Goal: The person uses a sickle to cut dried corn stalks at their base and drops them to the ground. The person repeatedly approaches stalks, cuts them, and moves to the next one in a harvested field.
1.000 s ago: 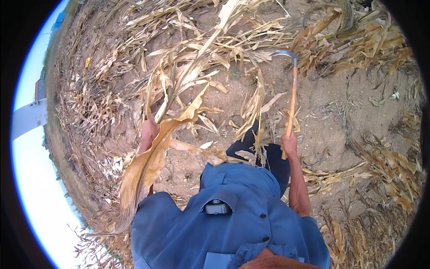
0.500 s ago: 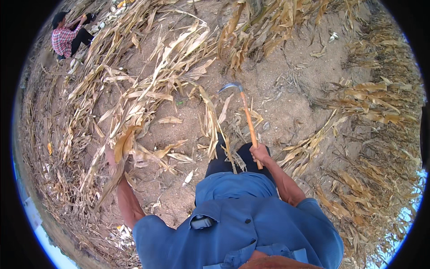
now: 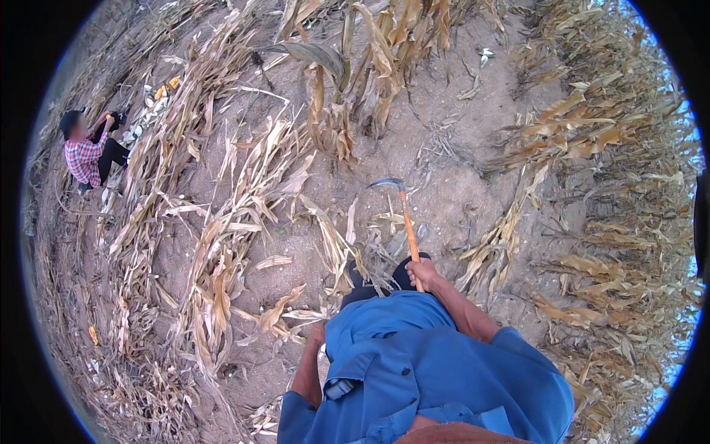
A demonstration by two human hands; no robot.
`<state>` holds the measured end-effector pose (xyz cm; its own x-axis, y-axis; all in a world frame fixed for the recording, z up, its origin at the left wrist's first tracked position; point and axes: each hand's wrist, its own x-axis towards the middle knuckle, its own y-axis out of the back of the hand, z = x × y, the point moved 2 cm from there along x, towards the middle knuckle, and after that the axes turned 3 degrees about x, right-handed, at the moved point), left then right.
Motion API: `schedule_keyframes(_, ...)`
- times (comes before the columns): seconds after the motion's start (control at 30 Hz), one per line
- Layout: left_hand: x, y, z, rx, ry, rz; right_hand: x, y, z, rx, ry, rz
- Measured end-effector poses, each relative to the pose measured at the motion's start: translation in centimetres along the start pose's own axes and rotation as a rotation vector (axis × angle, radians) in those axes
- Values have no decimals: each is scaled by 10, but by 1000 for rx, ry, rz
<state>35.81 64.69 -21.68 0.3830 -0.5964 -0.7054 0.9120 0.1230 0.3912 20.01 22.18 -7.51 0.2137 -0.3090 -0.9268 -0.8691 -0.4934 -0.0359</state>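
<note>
My right hand (image 3: 421, 273) is closed round the wooden handle of a sickle (image 3: 409, 228), held in front of my thighs. Its curved metal blade extends forward and bends to the left over bare soil. Beside the hem of my blue shirt hangs my left hand (image 3: 318, 335), low and close to my body; its fingers are hidden. Dry corn leaves (image 3: 285, 314) lie on the ground just in front of that hand. A long pile of cut corn stalks (image 3: 222, 274) stretches out to the left of me.
Dry standing corn stalks (image 3: 355, 89) rise ahead. More dry corn plants (image 3: 606, 192) line the right side. At the far left a person in a checked shirt (image 3: 83, 159) sits on the ground near husks and yellow corn cobs (image 3: 166, 89). A leafy stalk (image 3: 499, 244) lies right of the sickle.
My left hand has come away from the stalk pile and back to my side. The sickle stays in my right hand. The view has shifted, bringing the standing stalks nearer.
</note>
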Motion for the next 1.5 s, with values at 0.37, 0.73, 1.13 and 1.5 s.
schedule_keyframes(0.37, 68, 197, 167, -76, -155, 455, 8, -14, -29, 236, -18, -131)
schedule_keyframes(0.73, 157, 241, 381, -98, -423, 432, 74, -18, -47, 176, -93, -182)
schedule_keyframes(1.13, 327, 307, 558, 3, -301, 856, 183, -48, -154, 218, -42, -197)
schedule_keyframes(1.5, 381, 331, 548, -559, -314, 997, 348, -92, -211, -572, -126, -250)
